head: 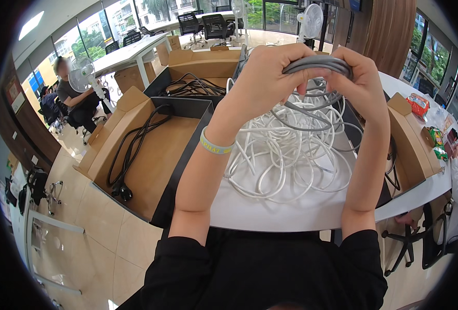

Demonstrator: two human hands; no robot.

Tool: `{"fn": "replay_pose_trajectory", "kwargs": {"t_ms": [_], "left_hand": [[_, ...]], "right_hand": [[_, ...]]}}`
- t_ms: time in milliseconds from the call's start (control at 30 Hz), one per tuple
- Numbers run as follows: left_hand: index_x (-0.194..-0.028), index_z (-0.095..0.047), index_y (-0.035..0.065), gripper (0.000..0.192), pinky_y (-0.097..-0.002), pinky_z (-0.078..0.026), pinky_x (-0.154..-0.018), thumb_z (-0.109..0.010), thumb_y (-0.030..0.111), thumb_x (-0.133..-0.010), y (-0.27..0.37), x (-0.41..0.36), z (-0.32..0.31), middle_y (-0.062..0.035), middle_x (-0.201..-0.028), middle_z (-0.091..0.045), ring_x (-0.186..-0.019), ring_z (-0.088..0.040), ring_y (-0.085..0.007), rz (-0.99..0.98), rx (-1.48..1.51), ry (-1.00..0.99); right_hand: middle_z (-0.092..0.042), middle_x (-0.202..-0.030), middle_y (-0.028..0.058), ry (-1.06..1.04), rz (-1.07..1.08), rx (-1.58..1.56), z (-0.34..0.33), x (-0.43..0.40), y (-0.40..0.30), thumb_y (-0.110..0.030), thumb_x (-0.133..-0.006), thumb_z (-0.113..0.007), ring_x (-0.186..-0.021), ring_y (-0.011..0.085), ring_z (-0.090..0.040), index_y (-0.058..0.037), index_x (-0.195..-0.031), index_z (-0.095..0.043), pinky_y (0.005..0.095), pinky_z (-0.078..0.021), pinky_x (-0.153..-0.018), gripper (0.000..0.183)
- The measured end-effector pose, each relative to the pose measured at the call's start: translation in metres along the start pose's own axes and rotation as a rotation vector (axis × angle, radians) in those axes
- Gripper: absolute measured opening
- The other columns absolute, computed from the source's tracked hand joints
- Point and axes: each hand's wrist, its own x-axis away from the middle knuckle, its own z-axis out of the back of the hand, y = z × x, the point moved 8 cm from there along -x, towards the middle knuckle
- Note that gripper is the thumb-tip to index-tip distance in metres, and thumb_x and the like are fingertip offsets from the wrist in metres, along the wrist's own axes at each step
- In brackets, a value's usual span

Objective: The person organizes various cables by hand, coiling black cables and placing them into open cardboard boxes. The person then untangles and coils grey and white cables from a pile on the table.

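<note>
My left hand (pixel 277 79) and my right hand (pixel 354 79) are raised over the table, both closed around a coiled bundle of grey cable (pixel 316 64). Loose grey loops hang from the bundle down over the pile beneath. Below lies a large tangle of white cables (pixel 279 143) on the white table (pixel 279 217). A silicone wristband with writing is on my left forearm. My fingertips are partly hidden behind the cable.
At the left an open cardboard box (pixel 167 155) holds a black power cable (pixel 130 155). Behind it another box (pixel 201 58) holds black cables (pixel 194 86). A third box (pixel 415 143) stands right, near snack packets (pixel 438 141). A person (pixel 74 93) sits beside a fan; another person is at far right.
</note>
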Motion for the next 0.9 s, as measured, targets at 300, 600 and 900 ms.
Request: {"fn": "replay_pose_trajectory", "kwargs": {"t_ms": [300,600,900], "left_hand": [[-0.098,-0.058,0.0044,0.042,-0.0200,-0.041,-0.058,-0.074,0.026,-0.066,0.000,-0.002,0.009,-0.0019,-0.074,-0.060,-0.067,-0.054,-0.0066,-0.113,-0.236,0.031],[-0.119,-0.047,0.0058,0.070,-0.0347,-0.037,-0.092,-0.077,0.032,-0.061,-0.029,0.001,0.029,-0.0099,-0.105,-0.056,-0.104,-0.051,-0.0194,0.052,-0.264,-0.072],[-0.118,-0.040,-0.0045,0.081,-0.0348,-0.040,-0.089,-0.072,0.047,-0.064,-0.049,-0.013,0.023,-0.0192,-0.109,-0.052,-0.107,-0.049,-0.0258,-0.055,-0.015,0.156]], "right_hand": [[-0.034,-0.049,-0.0053,0.160,-0.209,-0.595,0.010,-0.002,0.030,-0.008,-0.074,-0.053,-0.041,0.0018,-0.026,-0.0051,-0.062,-0.049,0.0201,-0.0176,-0.038,0.013],[-0.023,-0.049,-0.0043,0.512,-0.227,-0.981,0.040,0.003,0.066,-0.012,-0.078,-0.049,-0.041,0.0055,-0.020,-0.0112,-0.054,-0.031,0.0233,-0.0187,-0.040,0.030],[-0.025,-0.049,-0.0048,0.388,-0.262,-1.027,0.011,-0.004,0.066,-0.015,-0.081,-0.049,-0.041,0.0049,-0.022,-0.0114,-0.060,-0.034,0.0224,-0.0200,-0.040,0.027]]}}
